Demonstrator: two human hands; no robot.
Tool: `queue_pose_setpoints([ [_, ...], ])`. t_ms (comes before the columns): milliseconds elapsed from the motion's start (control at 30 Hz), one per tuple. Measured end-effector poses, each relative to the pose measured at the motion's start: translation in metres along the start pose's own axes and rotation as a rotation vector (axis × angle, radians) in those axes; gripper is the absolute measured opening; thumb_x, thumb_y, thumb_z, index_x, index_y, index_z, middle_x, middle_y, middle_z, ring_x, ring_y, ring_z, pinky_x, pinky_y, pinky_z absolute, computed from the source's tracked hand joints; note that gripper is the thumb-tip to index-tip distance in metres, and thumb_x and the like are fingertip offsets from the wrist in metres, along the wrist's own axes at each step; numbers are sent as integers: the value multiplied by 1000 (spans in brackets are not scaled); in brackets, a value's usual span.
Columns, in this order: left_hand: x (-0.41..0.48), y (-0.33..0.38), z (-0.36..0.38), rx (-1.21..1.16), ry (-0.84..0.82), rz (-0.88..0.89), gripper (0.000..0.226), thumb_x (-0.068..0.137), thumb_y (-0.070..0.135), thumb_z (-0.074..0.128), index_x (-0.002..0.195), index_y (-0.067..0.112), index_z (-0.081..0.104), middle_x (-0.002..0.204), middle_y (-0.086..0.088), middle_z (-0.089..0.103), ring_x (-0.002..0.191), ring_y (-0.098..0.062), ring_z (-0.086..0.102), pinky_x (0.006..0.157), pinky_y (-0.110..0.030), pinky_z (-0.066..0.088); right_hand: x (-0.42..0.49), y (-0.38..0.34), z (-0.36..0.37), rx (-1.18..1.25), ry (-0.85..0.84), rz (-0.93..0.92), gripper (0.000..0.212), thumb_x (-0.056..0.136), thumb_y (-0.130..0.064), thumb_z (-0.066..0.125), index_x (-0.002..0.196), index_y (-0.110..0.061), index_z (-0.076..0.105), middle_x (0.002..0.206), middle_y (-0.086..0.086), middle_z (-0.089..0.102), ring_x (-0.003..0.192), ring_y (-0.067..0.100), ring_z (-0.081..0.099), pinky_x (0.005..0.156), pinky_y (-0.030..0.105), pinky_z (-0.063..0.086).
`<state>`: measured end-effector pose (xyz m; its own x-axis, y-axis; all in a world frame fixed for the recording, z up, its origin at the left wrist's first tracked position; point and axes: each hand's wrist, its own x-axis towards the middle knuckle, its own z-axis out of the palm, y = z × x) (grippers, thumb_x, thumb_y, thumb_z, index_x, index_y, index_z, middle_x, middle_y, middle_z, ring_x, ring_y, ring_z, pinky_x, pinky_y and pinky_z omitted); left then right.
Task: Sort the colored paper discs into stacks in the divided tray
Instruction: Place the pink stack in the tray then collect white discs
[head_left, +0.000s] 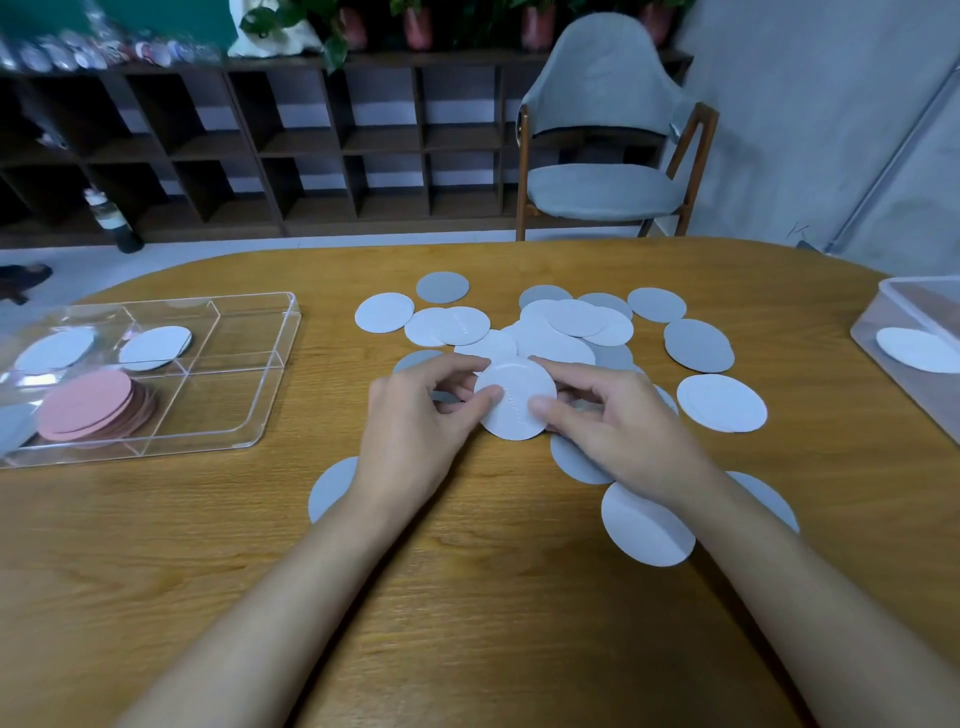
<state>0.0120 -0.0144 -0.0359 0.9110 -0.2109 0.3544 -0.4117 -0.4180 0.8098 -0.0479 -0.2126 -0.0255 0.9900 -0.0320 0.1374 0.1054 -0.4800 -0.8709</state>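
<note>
A white paper disc (514, 397) is held just above the table's middle. My left hand (415, 421) pinches its left edge and my right hand (608, 415) pinches its right edge. Several loose white discs (566, 325) and grey discs (698, 345) lie scattered behind and around my hands. At the left stands a clear divided tray (270, 364). A pink stack (88, 405) lies in its near compartment. White discs (155, 347) lie in a far compartment, and a further white disc (54, 351) sits at the far left.
A clear plastic box (914, 312) with a white disc (917, 349) inside sits at the table's right edge. Behind the wooden table (467, 597) stand a grey chair (605, 156) and a dark shelf unit (311, 145).
</note>
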Motion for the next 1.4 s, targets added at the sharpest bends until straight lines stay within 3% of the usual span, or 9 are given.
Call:
queue_pose_setpoints([
  [67, 1, -2, 1, 28, -18, 24, 20, 85, 29, 85, 103, 21, 80, 82, 9, 75, 80, -2, 70, 70, -9, 50, -1, 2, 1, -118, 65, -42, 32, 100, -20, 64, 129, -34, 70, 93, -6, 75, 92, 12, 69, 81, 33, 56],
  [133, 2, -5, 2, 104, -61, 76, 26, 88, 37, 81, 109, 22, 80, 89, 13, 77, 84, -3, 70, 76, -17, 54, 1, 4, -2, -169, 122, -45, 33, 100, -17, 63, 131, -27, 70, 94, -9, 76, 93, 6, 68, 73, 20, 53],
  [300, 5, -18, 1, 361, -266, 233, 43, 93, 43, 73, 132, 25, 67, 125, 13, 72, 118, -13, 63, 95, -37, 53, 3, 10, -14, -192, 162, 7, 33, 100, -18, 63, 131, -26, 70, 107, -17, 76, 104, -3, 66, 79, 6, 47],
  [433, 8, -18, -4, 451, -258, 311, 26, 94, 45, 71, 114, 29, 74, 97, 14, 73, 96, -16, 63, 74, -38, 53, 4, 12, -16, -195, 199, 33, 36, 100, -19, 62, 135, -25, 67, 106, -11, 76, 99, 4, 68, 84, 24, 56],
  [600, 7, -14, -17, 501, -247, 470, 24, 104, 40, 51, 105, 26, 71, 90, 10, 71, 87, -17, 65, 65, -43, 56, 5, 11, -20, -81, 279, 76, 37, 100, -14, 62, 135, -24, 67, 104, -6, 76, 82, 6, 75, 77, 24, 60],
  [767, 1, 2, -14, 29, -92, 132, 7, 91, 13, 74, 88, 20, 74, 78, 5, 72, 72, -15, 66, 72, -26, 55, 3, 8, -15, -47, 266, 75, 36, 101, -16, 63, 135, -26, 67, 113, -7, 75, 76, 5, 76, 80, 22, 59],
  [933, 0, -1, -2, -64, -65, -84, 13, 85, 16, 82, 92, 23, 75, 87, 10, 76, 73, -3, 71, 73, -20, 57, 1, 3, -4, -33, 142, 52, 34, 103, -18, 59, 133, -31, 68, 111, -12, 76, 76, 4, 76, 78, 16, 54],
  [1167, -2, 2, -1, -41, -42, -67, 25, 85, 21, 84, 108, 28, 78, 87, 10, 77, 84, -1, 73, 90, -25, 58, 0, 1, 1, -5, 8, 55, 32, 107, -28, 51, 135, -31, 66, 102, 2, 76, 97, 12, 73, 96, 44, 57],
  [1400, -2, -3, 0, 84, -139, 67, 31, 89, 34, 80, 120, 27, 75, 107, 13, 78, 101, -3, 70, 95, -19, 53, -1, 1, -4, -144, 112, 17, 32, 100, -17, 63, 128, -31, 71, 96, -3, 75, 91, 10, 67, 79, 32, 55],
])
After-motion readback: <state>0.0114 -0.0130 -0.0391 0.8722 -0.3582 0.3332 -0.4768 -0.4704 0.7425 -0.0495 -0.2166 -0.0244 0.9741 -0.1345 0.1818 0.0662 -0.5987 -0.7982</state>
